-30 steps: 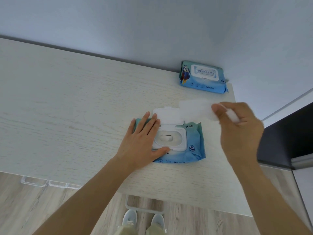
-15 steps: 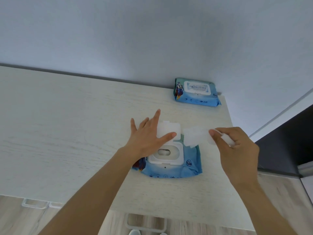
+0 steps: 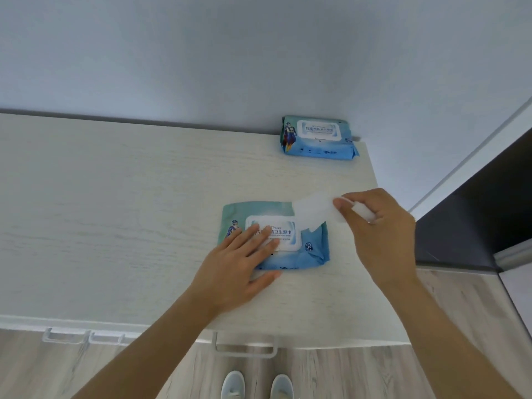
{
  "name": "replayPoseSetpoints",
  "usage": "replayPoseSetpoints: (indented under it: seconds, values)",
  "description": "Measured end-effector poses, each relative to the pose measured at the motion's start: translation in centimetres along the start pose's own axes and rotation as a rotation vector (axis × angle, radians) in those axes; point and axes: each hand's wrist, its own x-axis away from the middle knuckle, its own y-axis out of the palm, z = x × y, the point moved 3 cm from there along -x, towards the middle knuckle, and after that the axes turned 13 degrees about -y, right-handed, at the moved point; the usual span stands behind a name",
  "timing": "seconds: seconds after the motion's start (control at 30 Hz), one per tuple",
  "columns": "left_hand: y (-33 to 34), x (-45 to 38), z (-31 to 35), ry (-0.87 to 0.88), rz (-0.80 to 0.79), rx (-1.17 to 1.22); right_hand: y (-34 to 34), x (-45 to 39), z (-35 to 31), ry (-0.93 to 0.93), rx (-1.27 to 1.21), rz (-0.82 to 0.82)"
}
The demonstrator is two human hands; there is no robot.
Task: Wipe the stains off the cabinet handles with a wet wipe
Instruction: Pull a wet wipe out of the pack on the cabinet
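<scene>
Head view: we're seeing left hand (image 3: 236, 272) pressing flat-fingered on wipe pack (image 3: 273, 234); right hand (image 3: 377, 228) pinching wet wipe (image 3: 313, 211) just above pack.

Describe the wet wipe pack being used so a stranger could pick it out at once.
Start at the pale wood-grain cabinet top below the wall. Two blue wipe packs lie on it; the near pack sits toward the front edge, its lid closed. Unlike the far pack against the wall, it has the left hand pressing flat on it.
</scene>
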Motion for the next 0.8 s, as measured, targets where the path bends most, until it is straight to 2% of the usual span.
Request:
replayPoseSetpoints:
  seconds: [0.07,0.23,0.47,0.67,0.8]
  values:
    - [0.3,-0.8,-0.4,-0.049,-0.072,-0.001,0.6,0.4,0.1,0.003,-0.015,-0.040]
    - [0.7,-3.6,-1.2,-0.075,-0.112,-0.114,0.7,-0.2,0.2,-0.007,-0.016,-0.048]
    - [0.6,-11.8,-2.4,-0.074,-0.162,-0.197,-0.3,-1.7,2.1,0.024,0.023,-0.047]
    - [-0.4,-11.1,-2.9,-0.184,-0.103,-0.010,1.0,-1.4,2.0,0.021,-0.032,-0.199]
    - [-1.1,-7.3,-3.5,-0.252,-0.048,0.147,3.0,0.8,0.6,-0.119,0.007,-0.453]
